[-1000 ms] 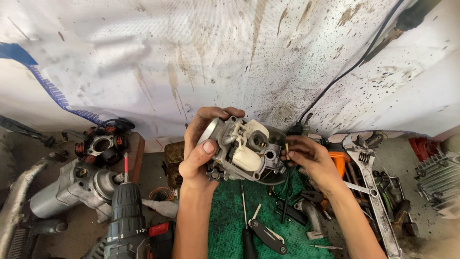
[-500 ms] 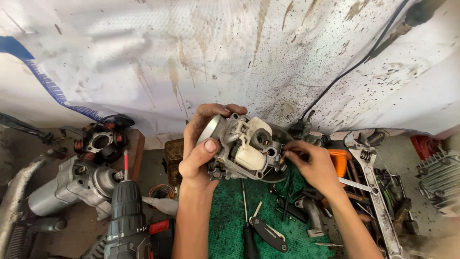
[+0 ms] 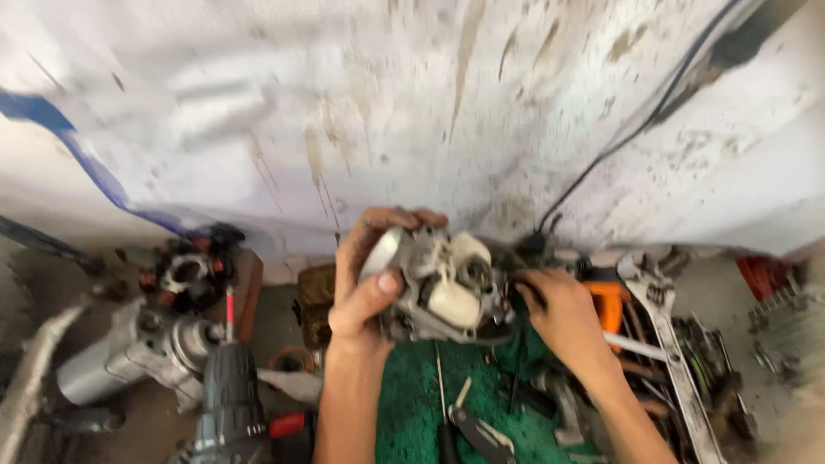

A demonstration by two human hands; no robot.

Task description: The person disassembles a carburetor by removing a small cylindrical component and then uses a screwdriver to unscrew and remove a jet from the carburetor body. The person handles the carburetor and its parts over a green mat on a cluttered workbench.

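A: Item one, nearest you?

B: Cordless drill (image 3: 230,404) at 7 o'clock; folding tool (image 3: 481,434) on the green mat (image 3: 412,404) at 6.

A: Your hands?

B: Left hand (image 3: 365,288) wraps the small engine assembly (image 3: 443,283), thumb pressed on its face, held above the mat. Right hand (image 3: 563,314) pinches at its 3 o'clock edge; fingertips blurred. I judge you're working a fitting loose there; steady the body first.

A: Beyond?

B: Wrench (image 3: 670,344) and orange tool (image 3: 608,301) crowd 3 o'clock; grey motor housing (image 3: 146,348) at 9; stained wall (image 3: 412,112) behind.
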